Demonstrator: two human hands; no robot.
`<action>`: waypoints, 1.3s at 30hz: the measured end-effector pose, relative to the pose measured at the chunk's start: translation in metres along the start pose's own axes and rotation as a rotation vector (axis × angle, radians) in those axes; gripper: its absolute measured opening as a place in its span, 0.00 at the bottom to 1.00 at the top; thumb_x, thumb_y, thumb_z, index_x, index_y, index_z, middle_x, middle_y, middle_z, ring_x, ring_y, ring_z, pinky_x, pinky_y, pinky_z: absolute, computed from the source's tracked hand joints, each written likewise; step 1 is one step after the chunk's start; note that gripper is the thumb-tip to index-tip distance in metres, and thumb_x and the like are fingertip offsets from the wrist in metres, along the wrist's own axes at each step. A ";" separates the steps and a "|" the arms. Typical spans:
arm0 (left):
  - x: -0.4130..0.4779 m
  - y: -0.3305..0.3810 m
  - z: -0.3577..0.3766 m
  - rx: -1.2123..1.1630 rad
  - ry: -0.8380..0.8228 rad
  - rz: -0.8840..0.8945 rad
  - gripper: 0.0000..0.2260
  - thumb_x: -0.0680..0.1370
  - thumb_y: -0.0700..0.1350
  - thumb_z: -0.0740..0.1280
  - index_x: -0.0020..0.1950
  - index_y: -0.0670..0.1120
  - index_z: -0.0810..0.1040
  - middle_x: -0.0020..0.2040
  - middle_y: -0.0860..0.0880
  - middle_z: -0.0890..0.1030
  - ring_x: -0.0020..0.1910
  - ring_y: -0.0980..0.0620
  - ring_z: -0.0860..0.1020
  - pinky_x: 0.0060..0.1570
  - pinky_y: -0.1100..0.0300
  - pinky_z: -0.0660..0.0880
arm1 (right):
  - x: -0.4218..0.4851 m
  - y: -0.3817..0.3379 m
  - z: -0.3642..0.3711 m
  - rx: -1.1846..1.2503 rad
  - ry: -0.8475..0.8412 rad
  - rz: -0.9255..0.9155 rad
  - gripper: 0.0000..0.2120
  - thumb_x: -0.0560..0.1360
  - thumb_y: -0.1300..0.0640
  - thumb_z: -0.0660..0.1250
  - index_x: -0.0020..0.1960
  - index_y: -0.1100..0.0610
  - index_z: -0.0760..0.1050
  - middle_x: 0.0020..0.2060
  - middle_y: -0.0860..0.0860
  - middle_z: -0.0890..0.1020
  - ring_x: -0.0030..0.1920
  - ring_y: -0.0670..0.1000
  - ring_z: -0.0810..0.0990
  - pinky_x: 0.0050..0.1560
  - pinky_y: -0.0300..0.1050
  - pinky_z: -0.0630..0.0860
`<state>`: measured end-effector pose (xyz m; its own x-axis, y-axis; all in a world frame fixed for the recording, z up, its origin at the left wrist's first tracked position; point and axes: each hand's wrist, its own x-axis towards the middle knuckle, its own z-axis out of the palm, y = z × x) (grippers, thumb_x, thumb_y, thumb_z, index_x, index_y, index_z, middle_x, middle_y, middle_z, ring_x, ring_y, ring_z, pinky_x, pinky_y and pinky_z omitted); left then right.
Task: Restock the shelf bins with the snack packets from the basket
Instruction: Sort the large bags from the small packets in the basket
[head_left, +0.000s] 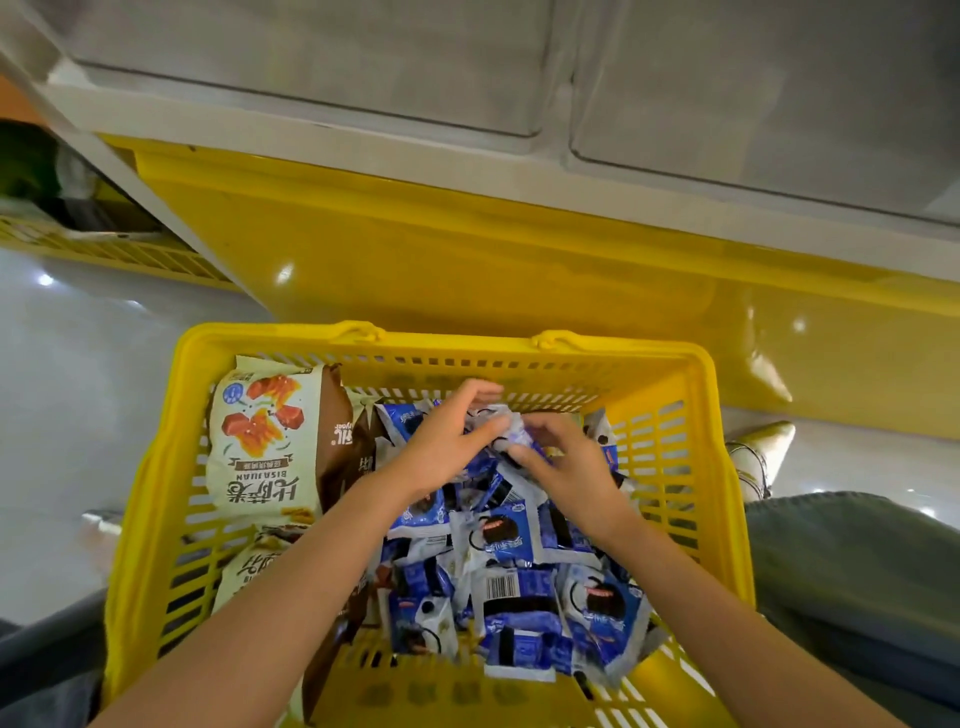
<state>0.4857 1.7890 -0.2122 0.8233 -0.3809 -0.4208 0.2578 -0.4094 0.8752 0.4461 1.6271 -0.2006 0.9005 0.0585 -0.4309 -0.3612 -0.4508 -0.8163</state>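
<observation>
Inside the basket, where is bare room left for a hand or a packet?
A bare strip shows in the basket along its near wall and into the near-right corner, bordering the blue packets. The left side is packed with cream bags, and the middle is heaped.

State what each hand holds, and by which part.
The left hand and right hand together clutch a bunch of blue-and-white packets from opposite sides; exact edges are blurred.
</observation>
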 end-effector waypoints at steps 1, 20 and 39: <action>-0.002 -0.001 -0.001 -0.024 0.027 -0.009 0.11 0.79 0.47 0.62 0.60 0.48 0.70 0.57 0.52 0.75 0.58 0.56 0.72 0.55 0.66 0.67 | 0.000 -0.004 -0.001 0.065 -0.060 0.027 0.12 0.77 0.52 0.63 0.60 0.49 0.70 0.53 0.43 0.75 0.51 0.34 0.74 0.47 0.24 0.69; 0.011 -0.014 0.013 -0.031 0.441 -0.301 0.25 0.70 0.44 0.74 0.63 0.41 0.69 0.57 0.47 0.74 0.49 0.57 0.70 0.39 0.77 0.63 | 0.012 0.014 0.016 -0.015 0.028 0.043 0.09 0.81 0.61 0.56 0.53 0.56 0.75 0.45 0.48 0.81 0.43 0.38 0.79 0.45 0.31 0.72; -0.030 -0.018 -0.007 0.100 0.292 -0.106 0.24 0.71 0.43 0.73 0.64 0.41 0.71 0.46 0.58 0.67 0.35 0.82 0.67 0.34 0.84 0.64 | 0.062 0.037 -0.012 -0.509 0.115 0.581 0.13 0.80 0.59 0.58 0.56 0.68 0.74 0.53 0.64 0.79 0.51 0.61 0.78 0.42 0.46 0.71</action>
<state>0.4603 1.8135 -0.2134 0.9084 -0.0837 -0.4097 0.3112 -0.5192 0.7960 0.4912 1.6028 -0.2530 0.6303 -0.3921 -0.6701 -0.6523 -0.7355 -0.1831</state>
